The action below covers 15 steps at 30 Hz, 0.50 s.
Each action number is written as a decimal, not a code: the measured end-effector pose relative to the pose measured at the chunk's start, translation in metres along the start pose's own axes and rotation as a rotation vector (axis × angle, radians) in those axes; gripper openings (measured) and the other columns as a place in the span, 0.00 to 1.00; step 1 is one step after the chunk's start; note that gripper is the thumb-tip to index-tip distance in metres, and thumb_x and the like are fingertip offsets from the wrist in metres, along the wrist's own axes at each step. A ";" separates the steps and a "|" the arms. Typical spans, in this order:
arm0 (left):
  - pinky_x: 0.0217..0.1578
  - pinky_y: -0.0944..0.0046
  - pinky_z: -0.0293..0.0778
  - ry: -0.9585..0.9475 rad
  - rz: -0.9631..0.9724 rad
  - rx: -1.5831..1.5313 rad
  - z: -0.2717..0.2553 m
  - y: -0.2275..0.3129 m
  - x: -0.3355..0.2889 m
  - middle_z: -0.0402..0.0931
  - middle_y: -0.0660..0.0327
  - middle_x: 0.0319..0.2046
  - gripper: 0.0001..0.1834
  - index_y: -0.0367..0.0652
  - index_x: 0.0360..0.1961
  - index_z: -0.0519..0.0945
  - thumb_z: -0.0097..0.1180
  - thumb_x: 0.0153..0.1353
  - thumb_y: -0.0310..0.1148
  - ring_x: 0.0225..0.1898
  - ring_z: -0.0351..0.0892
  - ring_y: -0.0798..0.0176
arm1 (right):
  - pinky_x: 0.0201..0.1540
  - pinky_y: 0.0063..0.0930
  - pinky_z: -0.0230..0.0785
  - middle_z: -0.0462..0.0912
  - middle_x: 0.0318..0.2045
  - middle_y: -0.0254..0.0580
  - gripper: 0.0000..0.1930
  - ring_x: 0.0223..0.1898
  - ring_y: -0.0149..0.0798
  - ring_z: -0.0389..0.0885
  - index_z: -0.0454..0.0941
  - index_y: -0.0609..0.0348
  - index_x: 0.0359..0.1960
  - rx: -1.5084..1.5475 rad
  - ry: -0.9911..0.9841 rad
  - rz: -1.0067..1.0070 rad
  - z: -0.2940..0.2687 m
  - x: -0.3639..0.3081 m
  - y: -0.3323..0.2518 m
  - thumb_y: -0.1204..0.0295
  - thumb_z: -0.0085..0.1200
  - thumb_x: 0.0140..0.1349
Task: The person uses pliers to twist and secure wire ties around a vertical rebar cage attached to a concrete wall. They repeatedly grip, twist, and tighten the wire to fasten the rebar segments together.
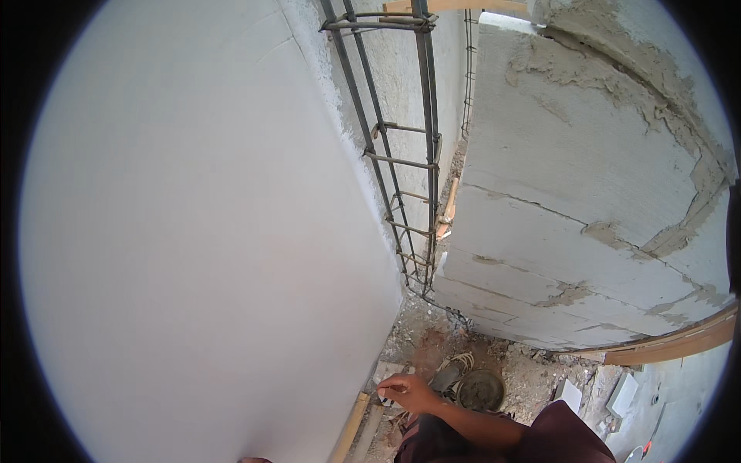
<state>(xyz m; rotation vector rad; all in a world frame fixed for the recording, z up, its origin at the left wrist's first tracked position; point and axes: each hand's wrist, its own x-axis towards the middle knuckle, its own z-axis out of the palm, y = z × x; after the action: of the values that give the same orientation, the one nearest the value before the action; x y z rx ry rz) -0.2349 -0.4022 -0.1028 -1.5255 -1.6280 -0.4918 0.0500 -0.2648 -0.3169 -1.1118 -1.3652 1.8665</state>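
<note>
My right hand (411, 393) is low in the middle of the view, its arm coming in from the lower right. The thumb and fingers are curled together near the foot of the smooth white wall (208, 231). A small dark thing shows at the fingertips, too small to name. Only a sliver of my left hand (255, 460) appears at the bottom edge, against the white wall, with its fingers hidden. Beyond my right hand, a tied steel rebar column (401, 160) rises in the gap between the white wall and a block wall (571, 170).
A round bucket (480, 390) stands on the rubble floor, with a pale coiled cable (463, 361) beside it. Wooden boards (351, 427) lie along the white wall's foot. White block pieces (622, 395) lie at lower right, near a curved wooden plank (671, 343).
</note>
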 end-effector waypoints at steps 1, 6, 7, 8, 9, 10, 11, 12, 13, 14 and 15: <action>0.17 0.53 0.53 0.129 -0.175 -0.307 0.007 0.030 0.005 0.61 0.60 0.14 0.23 0.50 0.15 0.60 0.46 0.71 0.35 0.15 0.57 0.52 | 0.48 0.29 0.75 0.86 0.42 0.40 0.13 0.44 0.32 0.83 0.85 0.59 0.51 0.042 -0.066 -0.109 -0.001 -0.009 -0.041 0.66 0.60 0.70; 0.33 0.54 0.71 -0.672 -0.665 -1.169 0.029 0.164 -0.004 0.78 0.50 0.29 0.23 0.37 0.38 0.80 0.43 0.76 0.47 0.30 0.75 0.49 | 0.53 0.29 0.74 0.84 0.47 0.42 0.14 0.50 0.35 0.82 0.85 0.62 0.52 -0.075 -0.071 -0.487 -0.005 -0.059 -0.157 0.67 0.59 0.71; 0.35 0.55 0.73 -0.667 -0.726 -1.286 0.044 0.197 -0.015 0.80 0.52 0.31 0.23 0.38 0.41 0.81 0.46 0.75 0.49 0.31 0.76 0.49 | 0.53 0.30 0.74 0.85 0.48 0.43 0.14 0.50 0.35 0.82 0.85 0.62 0.52 -0.077 -0.036 -0.542 -0.012 -0.066 -0.159 0.67 0.59 0.71; 0.36 0.56 0.74 -0.657 -0.795 -1.379 0.050 0.220 -0.020 0.82 0.54 0.33 0.23 0.38 0.44 0.82 0.48 0.75 0.50 0.32 0.77 0.50 | 0.54 0.29 0.74 0.85 0.48 0.43 0.14 0.50 0.36 0.82 0.85 0.63 0.52 -0.072 -0.019 -0.521 -0.019 -0.070 -0.159 0.68 0.59 0.71; 0.38 0.58 0.75 -0.699 -0.811 -1.465 0.049 0.230 -0.016 0.83 0.54 0.35 0.24 0.40 0.46 0.82 0.49 0.74 0.52 0.33 0.78 0.51 | 0.54 0.29 0.74 0.85 0.48 0.44 0.13 0.50 0.36 0.82 0.85 0.64 0.51 -0.073 -0.008 -0.498 -0.026 -0.075 -0.160 0.70 0.59 0.71; 0.40 0.60 0.75 -0.740 -0.824 -1.552 0.048 0.237 -0.011 0.83 0.54 0.37 0.24 0.41 0.49 0.82 0.50 0.74 0.53 0.35 0.79 0.51 | 0.54 0.29 0.74 0.85 0.48 0.45 0.12 0.51 0.37 0.82 0.85 0.65 0.50 -0.075 0.002 -0.476 -0.033 -0.079 -0.162 0.71 0.58 0.71; 0.42 0.62 0.75 -0.793 -0.845 -1.627 0.044 0.240 -0.009 0.84 0.53 0.40 0.25 0.43 0.51 0.82 0.51 0.73 0.54 0.37 0.80 0.52 | 0.54 0.29 0.74 0.85 0.47 0.45 0.11 0.50 0.36 0.82 0.85 0.66 0.49 -0.019 0.024 -0.472 -0.037 -0.081 -0.158 0.72 0.58 0.71; 0.36 0.63 0.69 -0.779 -0.816 -1.725 0.043 0.243 -0.001 0.77 0.58 0.33 0.21 0.40 0.47 0.80 0.48 0.75 0.49 0.32 0.73 0.60 | 0.54 0.29 0.74 0.85 0.47 0.45 0.10 0.50 0.36 0.82 0.85 0.66 0.48 0.035 0.048 -0.469 -0.043 -0.080 -0.154 0.74 0.58 0.70; 0.29 0.65 0.63 -0.766 -0.802 -1.810 0.040 0.242 0.010 0.70 0.63 0.26 0.19 0.38 0.42 0.78 0.45 0.78 0.44 0.27 0.66 0.67 | 0.53 0.29 0.74 0.85 0.46 0.45 0.09 0.50 0.35 0.82 0.85 0.67 0.47 0.097 0.060 -0.453 -0.043 -0.078 -0.149 0.75 0.58 0.70; 0.23 0.66 0.57 -0.751 -0.782 -1.897 0.038 0.240 0.021 0.64 0.68 0.19 0.19 0.35 0.38 0.75 0.42 0.80 0.40 0.22 0.58 0.74 | 0.52 0.29 0.75 0.85 0.45 0.45 0.08 0.48 0.35 0.82 0.85 0.68 0.46 0.104 0.091 -0.467 -0.042 -0.074 -0.148 0.76 0.58 0.70; 0.22 0.65 0.59 -0.697 -0.733 -1.842 0.040 0.242 0.024 0.66 0.66 0.18 0.18 0.36 0.38 0.76 0.44 0.79 0.40 0.21 0.62 0.74 | 0.51 0.29 0.75 0.85 0.44 0.45 0.08 0.46 0.34 0.82 0.85 0.69 0.44 0.108 0.130 -0.474 -0.044 -0.072 -0.148 0.77 0.58 0.70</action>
<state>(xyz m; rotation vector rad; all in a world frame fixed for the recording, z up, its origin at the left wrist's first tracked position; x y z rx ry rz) -0.0154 -0.3125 -0.1680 -2.3158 -2.3094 -2.6220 0.1197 -0.2559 -0.1613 -0.7580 -1.3004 1.4785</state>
